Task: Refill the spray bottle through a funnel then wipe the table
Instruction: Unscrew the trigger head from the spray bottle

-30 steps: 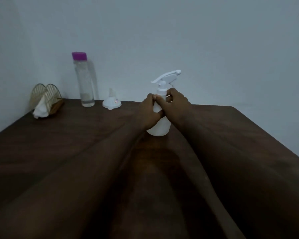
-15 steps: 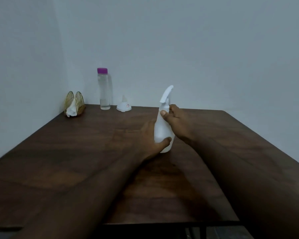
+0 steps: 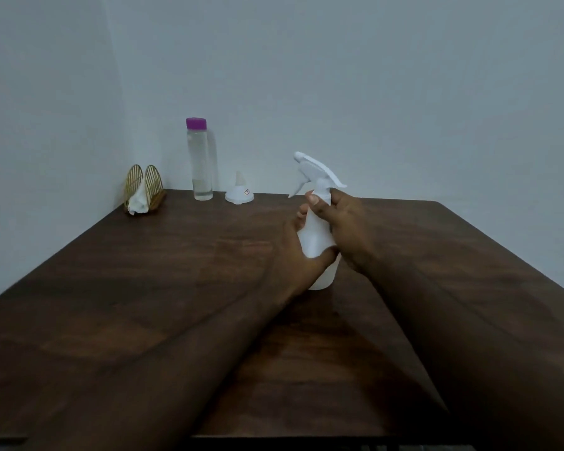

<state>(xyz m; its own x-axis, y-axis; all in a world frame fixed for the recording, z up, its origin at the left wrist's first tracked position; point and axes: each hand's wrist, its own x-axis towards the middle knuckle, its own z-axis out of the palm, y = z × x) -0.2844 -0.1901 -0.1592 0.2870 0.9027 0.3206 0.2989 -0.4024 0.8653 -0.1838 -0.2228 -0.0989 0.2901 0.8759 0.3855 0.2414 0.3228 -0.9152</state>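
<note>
Spray bottle [image 3: 316, 242], white and opaque, is gripped in both of a person's hands near the middle of a dark wooden table [image 3: 144, 288], seen from a head-worn camera in dim light. Two bare forearms reach in from the bottom of the frame and meet at the bottle.

The left hand [image 3: 295, 255] is curled round the bottle's lower body, thumb across the near face and fingers wrapped behind it. The right hand [image 3: 345, 229] closes on the neck from the right, thumb and fingers pinching just under the trigger head [image 3: 316, 170]. The bottle's base is down at the tabletop and its body is close to upright. The trigger head is on the bottle, its nozzle pointing up and to the left.

Well apart from the hands, along the far edge of the table, a small white funnel [image 3: 240, 192] sits wide end down with its spout up. Just to its left stands a tall clear water bottle [image 3: 200, 161] with a purple cap [image 3: 196, 123] on. In the far left corner is a gold wire napkin holder [image 3: 144, 188] with a white tissue [image 3: 138, 200] hanging out of its near end. A plain pale wall [image 3: 372, 92] rises behind the table.
</note>
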